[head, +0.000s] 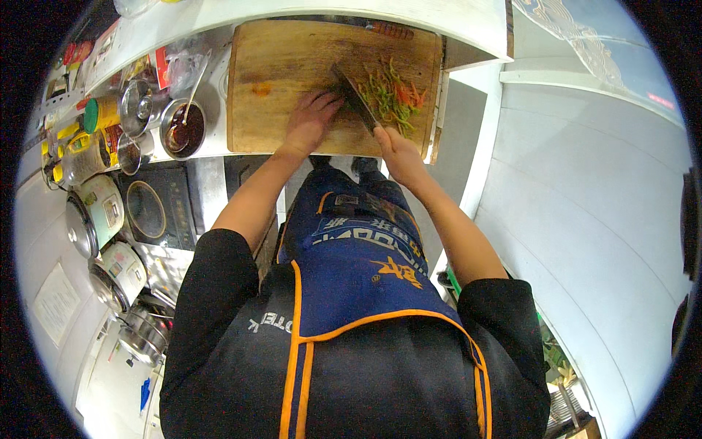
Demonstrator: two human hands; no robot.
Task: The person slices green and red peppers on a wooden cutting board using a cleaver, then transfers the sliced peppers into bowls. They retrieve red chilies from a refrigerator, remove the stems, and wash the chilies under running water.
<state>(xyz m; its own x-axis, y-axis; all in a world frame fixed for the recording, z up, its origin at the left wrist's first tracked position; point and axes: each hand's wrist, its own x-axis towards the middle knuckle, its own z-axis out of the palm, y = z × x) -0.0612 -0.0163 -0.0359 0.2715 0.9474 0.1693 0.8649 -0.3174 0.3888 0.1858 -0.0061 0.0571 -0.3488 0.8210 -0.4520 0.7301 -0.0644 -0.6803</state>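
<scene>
A wooden cutting board lies on the counter before me. My right hand grips the handle of a kitchen knife, whose broad dark blade slants up and to the left across the board. Right of the blade is a loose heap of thin green and red pepper strips. My left hand rests on the board left of the blade, fingers bent toward it. Dark shadow covers the spot by its fingertips, so whether anything is under them cannot be made out.
Left of the board stand a steel bowl of dark red sauce with a spoon, a lidded steel pot and a green-capped jar. Further left are an induction cooker and two rice cookers. A white shelf overhangs the board's far edge.
</scene>
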